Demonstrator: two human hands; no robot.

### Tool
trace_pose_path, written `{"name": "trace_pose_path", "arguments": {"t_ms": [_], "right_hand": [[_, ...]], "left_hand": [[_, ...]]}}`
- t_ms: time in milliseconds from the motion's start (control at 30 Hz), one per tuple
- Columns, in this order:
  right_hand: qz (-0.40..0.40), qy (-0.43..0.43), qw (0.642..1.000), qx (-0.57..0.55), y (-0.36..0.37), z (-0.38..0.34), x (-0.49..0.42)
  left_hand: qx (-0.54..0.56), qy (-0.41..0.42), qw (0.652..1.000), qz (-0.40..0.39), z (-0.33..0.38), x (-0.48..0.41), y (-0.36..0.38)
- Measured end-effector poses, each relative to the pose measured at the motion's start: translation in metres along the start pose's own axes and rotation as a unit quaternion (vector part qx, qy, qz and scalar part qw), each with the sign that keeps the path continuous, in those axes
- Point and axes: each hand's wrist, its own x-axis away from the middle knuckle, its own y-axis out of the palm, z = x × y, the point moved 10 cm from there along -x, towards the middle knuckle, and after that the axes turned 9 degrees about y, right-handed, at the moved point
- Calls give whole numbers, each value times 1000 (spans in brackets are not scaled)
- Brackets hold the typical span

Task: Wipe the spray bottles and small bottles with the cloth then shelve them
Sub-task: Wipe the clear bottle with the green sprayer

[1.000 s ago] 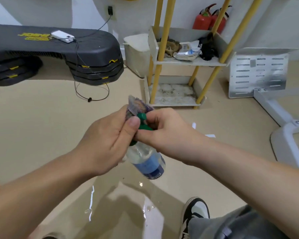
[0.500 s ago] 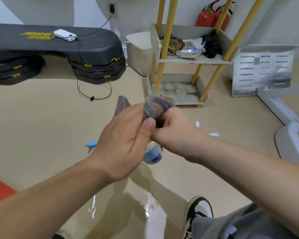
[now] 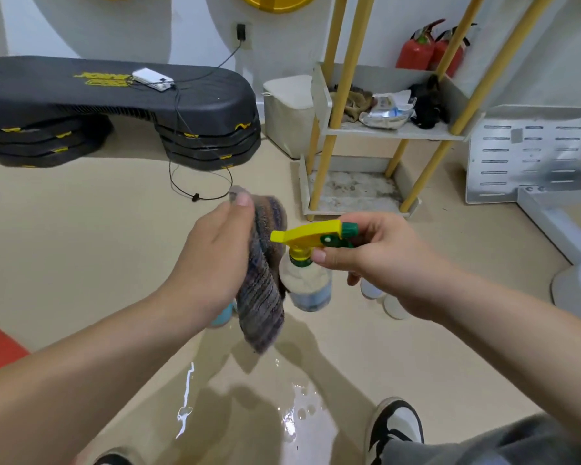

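With the left hand (image 3: 212, 263) gripping the cloth (image 3: 262, 297) and the right hand (image 3: 383, 263) holding the spray bottle (image 3: 307, 280) only by its top, it could slip and fall.

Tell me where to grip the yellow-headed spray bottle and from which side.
Take the spray bottle at its narrow neck under the yellow head, from the right, as the right hand holds it. The head overhangs the neck, so it should not slip through; the cloth in the left hand hangs close on its left.
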Motion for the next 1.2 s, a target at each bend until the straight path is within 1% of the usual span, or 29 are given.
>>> {"name": "trace_pose_path", "arguments": {"t_ms": [33, 67, 100, 133, 167, 200, 233, 300, 333, 400, 433, 467, 500, 600, 700, 800, 900, 933, 967, 1000, 1067, 1100, 1133, 1167, 1200], "right_hand": [[0, 1, 1000, 2, 1, -1, 0], [-5, -4, 1000, 6, 3, -2, 0], [-14, -13, 1000, 6, 5, -4, 1], [-23, -24, 999, 0, 7, -5, 0], [-29, -33, 999, -8, 11, -9, 2], [-32, -40, 999, -14, 13, -10, 3], [-34, -45, 998, -22, 15, -12, 3], [-38, -51, 997, -39, 18, -14, 3], [-36, -52, 997, -44, 17, -15, 3], [-22, -38, 998, -40, 11, -12, 0], [-19, -24, 999, -37, 9, -11, 0], [-18, -15, 999, -34, 7, -9, -1], [-21, -8, 999, -33, 7, -7, 0], [-26, -2, 999, -34, 7, -5, 1], [10, -2, 999, -31, 0, -5, -3], [41, 8, 998, -44, -7, -5, -7], [43, 16, 997, -55, -4, -6, -8], [41, 16, 998, -53, -1, -6, -7], [39, 18, 998, -49, 3, -5, -7], [34, 19, 998, -44, 7, -5, -7], [21, 19, 999, -29, 15, -5, -7], [16, 19, 999, -20, 18, -4, -6], [12, 19, 1000, -13, 19, -5, -5], [11, 18, 1000, -9, 19, -5, -5], [11, 16, 1000, -9, 18, -5, -5]], "left_hand": [[-13, 75, 997, -29, 21, 7, 7], [-24, 156, 985, -70, 43, 18, 18], [-57, 231, 965, -114, 59, 29, 30], [-112, 297, 937, -148, 68, 39, 42], [-166, 347, 908, -166, 69, 43, 52], [-193, 365, 895, -167, 67, 42, 56], [-191, 357, 901, -157, 62, 37, 54], [-143, 298, 938, -107, 46, 22, 38], [-116, 241, 960, -87, 33, 15, 30], [-42, 88, 993, -69, 0, 2, 23], [-1, 9, 998, -55, -15, 1, 21], [34, -57, 997, -42, -26, 1, 19], [60, -100, 993, -29, -35, 0, 18], [100, -153, 983, 21, -47, 0, 8], [96, -142, 984, 43, -40, 0, 1], [68, -84, 993, 53, -17, -3, -3], [70, -18, 997, 36, 10, -3, -1], [76, 10, 997, 2, 20, -2, 5], [71, 40, 995, -52, 29, 0, 15], [37, 80, 990, -112, 37, 2, 26], [-80, 175, 958, -213, 43, 11, 42], [-130, 212, 941, -229, 43, 12, 44], [-148, 235, 933, -230, 42, 11, 43], [-135, 236, 935, -229, 43, 10, 39], [-100, 216, 943, -234, 42, 8, 36]]}}
